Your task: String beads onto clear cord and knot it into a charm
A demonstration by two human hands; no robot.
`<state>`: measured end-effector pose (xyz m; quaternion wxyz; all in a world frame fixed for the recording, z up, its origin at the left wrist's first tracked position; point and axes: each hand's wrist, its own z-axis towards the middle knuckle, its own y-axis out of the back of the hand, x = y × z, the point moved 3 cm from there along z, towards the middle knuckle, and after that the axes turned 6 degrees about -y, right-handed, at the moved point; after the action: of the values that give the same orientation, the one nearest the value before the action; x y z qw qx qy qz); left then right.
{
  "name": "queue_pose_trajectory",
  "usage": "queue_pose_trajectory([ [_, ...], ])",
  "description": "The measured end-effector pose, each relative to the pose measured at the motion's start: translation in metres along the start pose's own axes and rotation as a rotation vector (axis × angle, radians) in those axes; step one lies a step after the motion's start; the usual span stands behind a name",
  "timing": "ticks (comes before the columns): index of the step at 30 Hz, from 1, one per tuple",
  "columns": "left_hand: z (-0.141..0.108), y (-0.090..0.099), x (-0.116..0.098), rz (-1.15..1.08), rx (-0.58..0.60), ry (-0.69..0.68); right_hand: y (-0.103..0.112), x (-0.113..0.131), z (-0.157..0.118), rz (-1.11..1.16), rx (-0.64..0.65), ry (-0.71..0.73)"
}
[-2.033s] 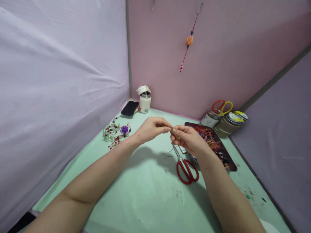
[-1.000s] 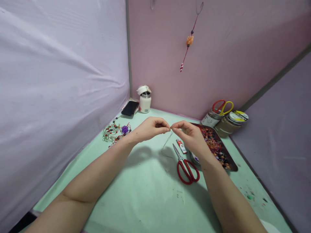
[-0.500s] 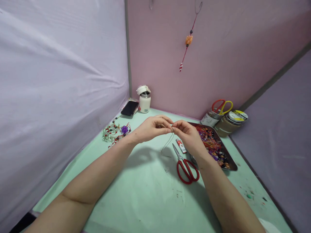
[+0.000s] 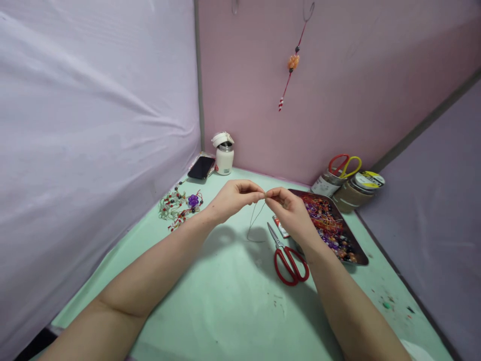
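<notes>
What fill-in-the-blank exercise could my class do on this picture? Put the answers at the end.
A thin cord dangles below the left hand and right hand, over a pale ____ table.
The scissors lying flat have ____ handles.
The phone is to the ____ of the white bottle.
The beaded ornament hangs from a metal ____.

Missing words: green; red; left; hook.

We see a greyish cord (image 4: 251, 226), pale green tabletop (image 4: 210, 301), red-handled scissors (image 4: 278, 245), pink wall (image 4: 248, 90) and a red-and-white striped pendant tip (image 4: 280, 104)
</notes>
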<state>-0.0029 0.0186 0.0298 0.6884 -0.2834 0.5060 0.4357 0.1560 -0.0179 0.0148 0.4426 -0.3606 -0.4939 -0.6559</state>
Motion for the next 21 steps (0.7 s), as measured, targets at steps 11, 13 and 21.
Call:
queue_pose_trajectory([
  [11,-0.001,0.002,0.006,-0.071,-0.085,0.185,-0.01,0.006,-0.005,0.07,-0.011,0.095],
  [13,-0.001,0.001,0.005,-0.154,-0.092,0.228,-0.013,0.001,-0.003,0.107,0.029,0.063],
  [21,-0.005,0.002,-0.016,-0.421,-0.082,0.324,-0.004,-0.036,0.014,-0.432,0.023,-0.013],
])
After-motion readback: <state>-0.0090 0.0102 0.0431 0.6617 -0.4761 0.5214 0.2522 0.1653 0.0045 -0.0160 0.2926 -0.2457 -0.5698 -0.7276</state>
